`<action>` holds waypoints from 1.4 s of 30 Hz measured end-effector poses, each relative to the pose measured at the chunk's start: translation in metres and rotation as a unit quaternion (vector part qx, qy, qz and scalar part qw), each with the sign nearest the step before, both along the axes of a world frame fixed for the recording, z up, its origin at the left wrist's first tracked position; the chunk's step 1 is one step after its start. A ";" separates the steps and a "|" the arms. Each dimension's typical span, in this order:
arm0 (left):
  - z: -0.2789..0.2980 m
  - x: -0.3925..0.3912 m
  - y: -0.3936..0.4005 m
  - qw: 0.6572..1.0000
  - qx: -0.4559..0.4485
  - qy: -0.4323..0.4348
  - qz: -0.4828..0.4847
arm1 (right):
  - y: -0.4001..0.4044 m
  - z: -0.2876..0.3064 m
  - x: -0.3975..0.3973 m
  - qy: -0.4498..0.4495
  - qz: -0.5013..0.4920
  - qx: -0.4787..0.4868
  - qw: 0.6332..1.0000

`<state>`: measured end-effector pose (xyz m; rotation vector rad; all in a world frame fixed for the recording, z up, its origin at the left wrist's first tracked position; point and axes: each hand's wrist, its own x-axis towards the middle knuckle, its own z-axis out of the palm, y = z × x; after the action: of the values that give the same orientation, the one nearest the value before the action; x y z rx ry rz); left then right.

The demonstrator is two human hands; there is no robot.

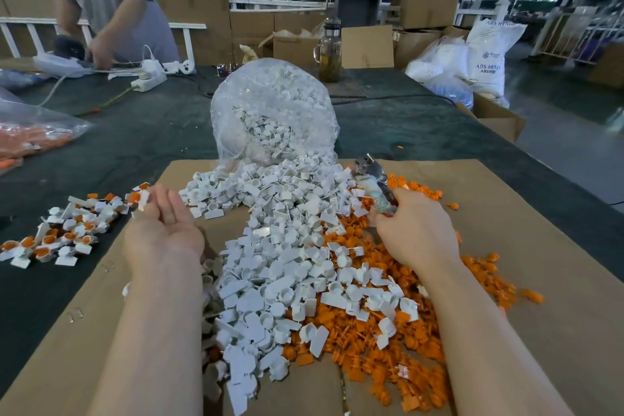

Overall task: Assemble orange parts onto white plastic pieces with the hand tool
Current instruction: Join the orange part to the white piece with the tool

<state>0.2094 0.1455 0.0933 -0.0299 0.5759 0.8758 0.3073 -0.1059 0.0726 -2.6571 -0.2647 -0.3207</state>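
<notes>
Finished white-and-orange assemblies: small heap off cardboard's left edge; loose white pieces and orange parts vastly outnumber it; left hand spread, palm up; right hand clasped around hand tool.

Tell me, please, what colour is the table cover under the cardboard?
Dark green table cover, clearest in the head view.

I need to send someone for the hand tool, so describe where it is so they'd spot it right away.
Start at the clear bag of white pieces spilling onto the cardboard sheet. Just right of the bag's mouth, the hand tool sticks up from the right hand, which grips its handle. It's the only shiny metal object among the white and orange plastic.
</notes>
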 end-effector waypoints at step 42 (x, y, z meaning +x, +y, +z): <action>-0.009 0.022 -0.057 0.602 0.674 0.348 -0.249 | 0.013 -0.013 0.001 0.050 0.071 -0.057 0.995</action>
<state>0.2319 0.0881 0.0838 1.8768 0.4479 0.5383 0.3084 -0.0927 0.0599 -2.7383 -0.4500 -0.1297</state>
